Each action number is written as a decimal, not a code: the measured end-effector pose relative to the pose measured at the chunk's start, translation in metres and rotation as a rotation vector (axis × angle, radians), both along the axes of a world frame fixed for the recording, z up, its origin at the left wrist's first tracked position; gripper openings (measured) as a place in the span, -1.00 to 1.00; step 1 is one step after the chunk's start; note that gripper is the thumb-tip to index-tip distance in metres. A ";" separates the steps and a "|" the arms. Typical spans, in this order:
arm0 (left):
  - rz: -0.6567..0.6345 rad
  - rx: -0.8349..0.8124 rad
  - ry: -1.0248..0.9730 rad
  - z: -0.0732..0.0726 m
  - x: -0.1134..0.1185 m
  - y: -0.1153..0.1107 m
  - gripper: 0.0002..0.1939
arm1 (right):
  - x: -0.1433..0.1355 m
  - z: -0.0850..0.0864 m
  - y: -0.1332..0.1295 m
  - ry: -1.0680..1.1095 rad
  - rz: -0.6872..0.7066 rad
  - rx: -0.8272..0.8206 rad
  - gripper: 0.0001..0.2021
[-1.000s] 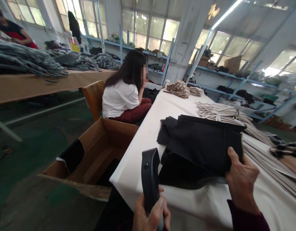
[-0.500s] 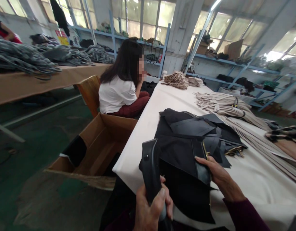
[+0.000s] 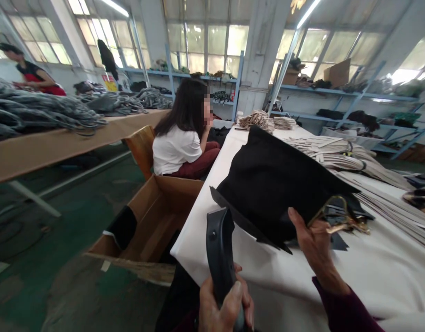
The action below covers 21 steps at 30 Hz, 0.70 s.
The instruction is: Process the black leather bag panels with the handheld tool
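My left hand (image 3: 226,299), low in the middle, is closed round a curved, smooth black object (image 3: 220,249). That object stands upright, with a flat top end and a small stud near it; I cannot make out its kind. My right hand (image 3: 314,244) grips the near right edge of a black sheet of fabric or leather (image 3: 271,184), its thumb lying on top. Gold-coloured metal pieces (image 3: 337,214), one of them loop-shaped, show at the fingers of that hand. The sheet covers most of the dark pieces under it on the white-covered table (image 3: 195,240).
Bundles of beige straps (image 3: 340,154) lie along the table's right side. Left of the table stand an open cardboard box (image 3: 143,263) and a seated person (image 3: 180,147). Another table (image 3: 36,147) holds grey straps. A second person (image 3: 32,76) is behind it.
My right hand has moved slightly right, and the black sheet has swung up and away over the pile. The curved object stays in my left hand. The view has tilted up.
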<state>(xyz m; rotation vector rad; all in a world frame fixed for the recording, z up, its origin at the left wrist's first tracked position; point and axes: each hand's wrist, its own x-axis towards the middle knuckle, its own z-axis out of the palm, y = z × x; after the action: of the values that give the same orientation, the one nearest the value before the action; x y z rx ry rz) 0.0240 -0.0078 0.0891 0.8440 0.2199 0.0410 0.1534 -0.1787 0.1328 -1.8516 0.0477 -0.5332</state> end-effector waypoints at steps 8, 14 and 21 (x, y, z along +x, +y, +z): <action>-0.014 0.003 -0.004 0.004 0.003 0.001 -0.65 | 0.039 -0.047 0.020 0.459 0.293 0.352 -0.88; 0.022 0.003 0.015 0.001 0.006 0.003 -0.66 | 0.059 -0.042 0.014 0.539 0.274 0.528 -0.95; 0.044 -0.053 0.051 -0.005 0.016 0.002 -0.62 | 0.095 -0.004 0.011 0.267 0.199 0.525 -0.79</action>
<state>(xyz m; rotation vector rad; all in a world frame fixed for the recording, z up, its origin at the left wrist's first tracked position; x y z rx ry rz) 0.0397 -0.0062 0.0840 0.7884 0.2865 0.0545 0.2488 -0.1679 0.1287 -1.3805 0.1640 -0.1120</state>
